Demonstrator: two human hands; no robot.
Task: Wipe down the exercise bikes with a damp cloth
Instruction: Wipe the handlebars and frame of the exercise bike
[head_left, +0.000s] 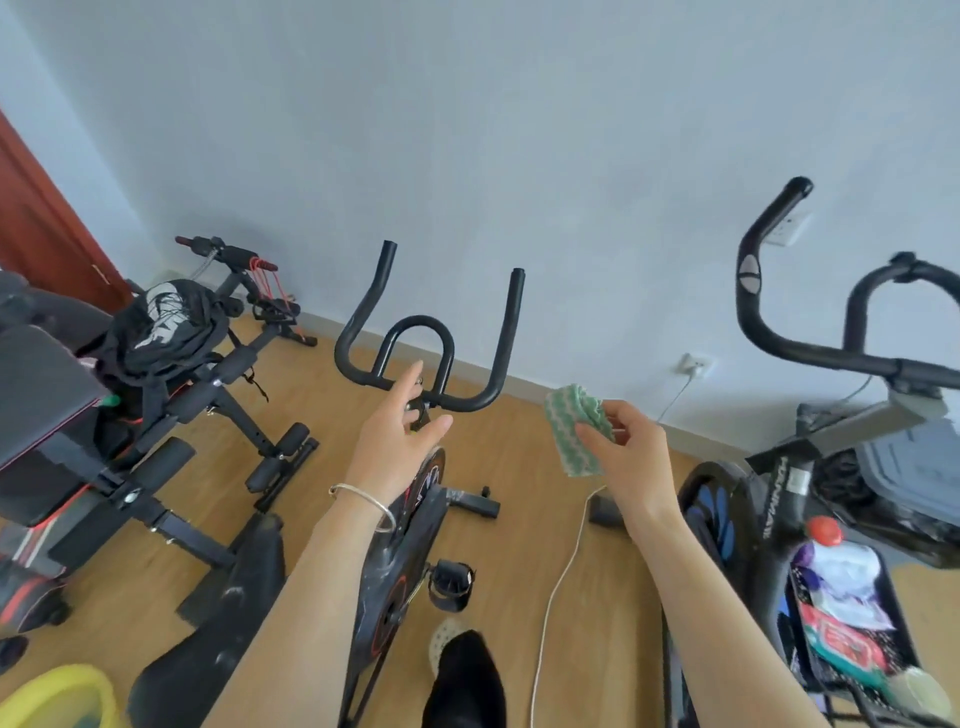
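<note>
Right grip (628, 457) pinches crumpled green-white cloth (571, 441); left grip (395, 436) relaxed nr curved black handlebar (415, 323).

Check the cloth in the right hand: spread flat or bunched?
Bunched. The green-and-white cloth hangs crumpled and folded over on itself, pinched between the thumb and fingers of the right hand.

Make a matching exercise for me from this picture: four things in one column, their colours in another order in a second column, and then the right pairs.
Things:
1. cloth
2. bracelet
3. bottle cap
4. handlebars

Colours:
A. black
B. red
C. green and white
D. silver

Pairs: 1-C; 2-D; 3-B; 4-A
</note>
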